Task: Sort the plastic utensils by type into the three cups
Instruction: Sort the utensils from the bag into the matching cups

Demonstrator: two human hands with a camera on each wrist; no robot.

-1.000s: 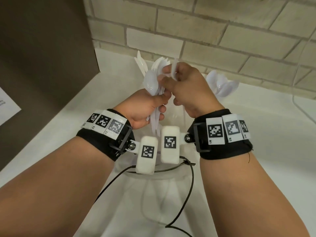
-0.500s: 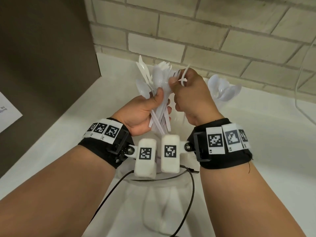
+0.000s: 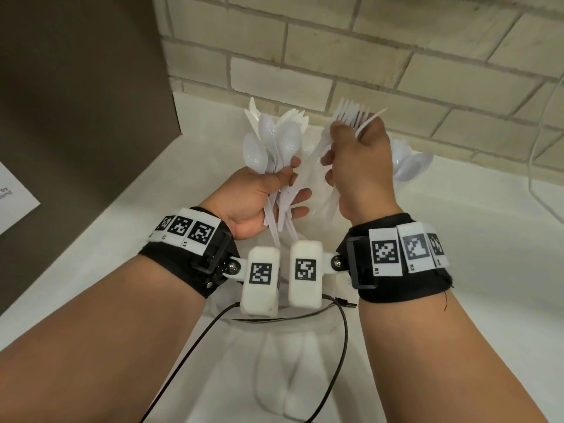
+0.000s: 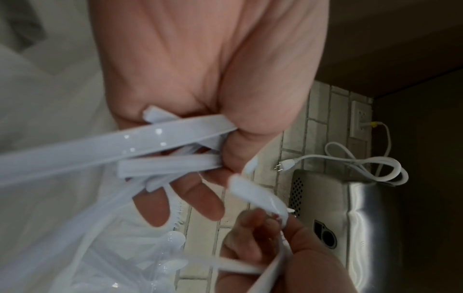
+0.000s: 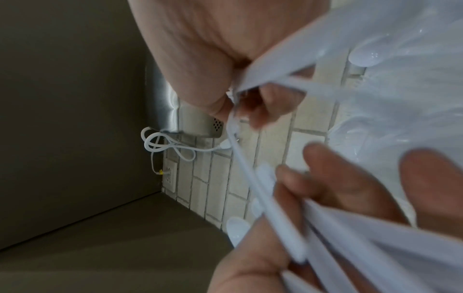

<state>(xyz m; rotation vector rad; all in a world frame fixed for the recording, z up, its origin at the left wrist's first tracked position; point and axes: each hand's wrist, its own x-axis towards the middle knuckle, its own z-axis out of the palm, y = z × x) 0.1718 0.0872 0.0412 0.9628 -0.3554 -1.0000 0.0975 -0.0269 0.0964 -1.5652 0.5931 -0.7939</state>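
Note:
My left hand [image 3: 268, 196] grips a mixed bundle of white plastic utensils [image 3: 274, 138], spoons and knives fanned upward; its handles [image 4: 160, 138] run under my thumb in the left wrist view. My right hand [image 3: 357, 160] grips a few white forks [image 3: 351, 112], tines up, a little to the right of the bundle; their handles [image 5: 275, 75] cross the palm in the right wrist view. A clear cup [image 3: 287, 358] stands on the counter below my wrists. Spoons [image 3: 412, 163] stick up behind my right hand, their cup hidden.
A white counter [image 3: 488, 270] runs to a pale brick wall [image 3: 335, 56]. A dark panel [image 3: 76, 102] stands at the left. Black cables [image 3: 341, 346] hang from my wrist cameras. A steel appliance [image 4: 338, 208] and a white cord [image 4: 363, 164] lie by the wall.
My hands were together on one bundle. Now my right hand has pulled the forks out and moved right and up, leaving the spoons and knives in my left hand.

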